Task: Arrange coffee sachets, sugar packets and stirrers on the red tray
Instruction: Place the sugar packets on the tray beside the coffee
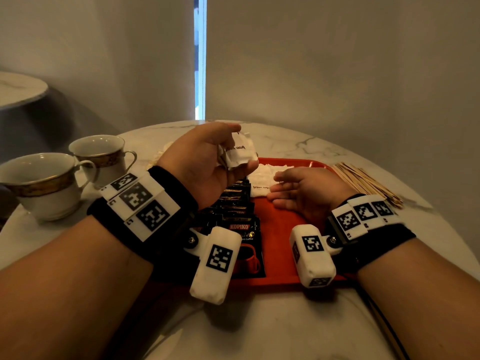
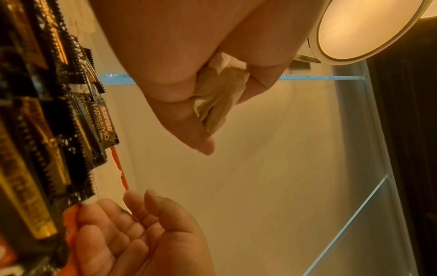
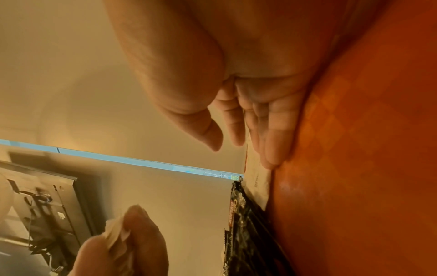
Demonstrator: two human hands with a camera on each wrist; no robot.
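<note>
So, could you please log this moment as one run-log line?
left hand: grips sugar packets | right hand: open over red tray | stirrers: off tray

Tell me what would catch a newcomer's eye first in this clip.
The left hand, raised over the red tray, grips a bunch of white sugar packets. Below it a row of black coffee sachets runs down the tray's left side. The right hand rests open on the tray.

Left hand (image 2: 189,78) gripping crumpled sugar packets (image 2: 220,97), black coffee sachets (image 2: 59,119) alongside
</note>
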